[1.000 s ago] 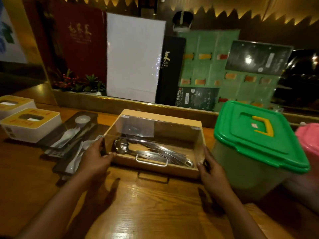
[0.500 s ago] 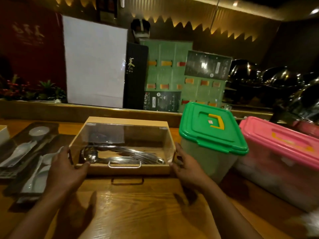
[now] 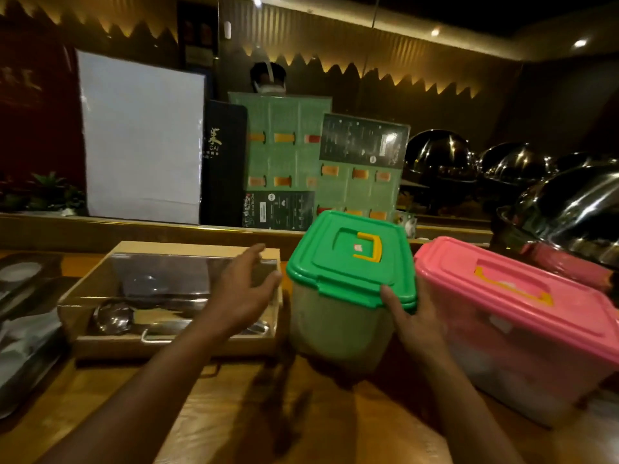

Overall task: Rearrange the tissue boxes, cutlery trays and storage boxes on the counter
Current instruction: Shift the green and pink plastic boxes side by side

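Two hands: right hand [image 3: 413,324] fingers gripping green-lidded box [image 3: 348,283] corner, left hand [image 3: 241,296] spread, empty

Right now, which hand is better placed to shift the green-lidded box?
Right hand: its fingers already rest on the green-lidded box at the near right corner. Left hand hangs open over the cutlery tray.

Counter [image 3: 234,413]: wooden, glossy.
Left edge: dark cutlery trays [image 3: 23,329].
Centre: wooden cutlery box [image 3: 160,344], clear lid.
Right: green-lidded storage box [image 3: 345,316], touching pink-lidded storage box [image 3: 522,329].
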The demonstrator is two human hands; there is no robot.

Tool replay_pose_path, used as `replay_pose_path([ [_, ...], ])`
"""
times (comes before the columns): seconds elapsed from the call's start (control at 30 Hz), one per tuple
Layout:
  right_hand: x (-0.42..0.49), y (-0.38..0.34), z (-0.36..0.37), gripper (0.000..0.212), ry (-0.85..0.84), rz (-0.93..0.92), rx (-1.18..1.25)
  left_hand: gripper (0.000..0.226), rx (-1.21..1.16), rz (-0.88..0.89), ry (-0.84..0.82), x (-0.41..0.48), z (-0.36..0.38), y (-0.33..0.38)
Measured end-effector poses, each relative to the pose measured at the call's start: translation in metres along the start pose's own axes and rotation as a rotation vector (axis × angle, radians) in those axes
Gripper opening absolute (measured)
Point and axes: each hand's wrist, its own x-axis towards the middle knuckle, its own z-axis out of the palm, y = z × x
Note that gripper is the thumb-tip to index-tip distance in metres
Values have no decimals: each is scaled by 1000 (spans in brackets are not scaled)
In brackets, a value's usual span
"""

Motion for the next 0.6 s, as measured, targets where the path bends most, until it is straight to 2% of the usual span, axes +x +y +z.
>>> replay_pose_path([
  [0.07,5,4,-7,53,-89,-49,27,65,-82,-37,-87,10,34,18],
  [0.13,16,16,-14,52,-155,-65,69,62,-89,-40,-104,12,63,26],
  [0.3,45,36,-33,46,-297,-46,162,60,42,16,154,3,106,23],
  [0.43,64,44,-42,49,-416,-33,233,54,84,15,243,1,120,27],
  [0.6,76,56,-42,56,-462,21,358,50,89,-7,302,-4,131,31],
])
